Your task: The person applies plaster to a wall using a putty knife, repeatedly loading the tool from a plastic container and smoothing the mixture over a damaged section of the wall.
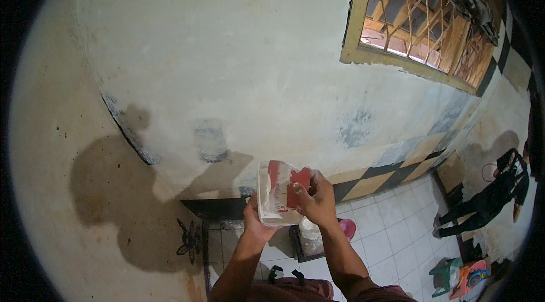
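My left hand (256, 223) is closed round the lower left side of a shallow, clear plastic container (263, 191), holding it up in front of the wall. Whitish paste is smeared over the inside of the container, and a red streak shows near its far end. In my right hand (319, 202) a flat red scraper (299, 184) is pinched between thumb and fingers. The scraper lies over the container's right side; whether its edge touches the paste I cannot tell.
Ahead stands a pale wall (255, 75) with grey-blue patches and a barred window (420, 24). On the tiled floor (392, 228) are a dark tray (296, 245) with a white bag (309, 237), a pink bowl (348, 228) and a green stool (444, 276). A person (482, 205) stands at right.
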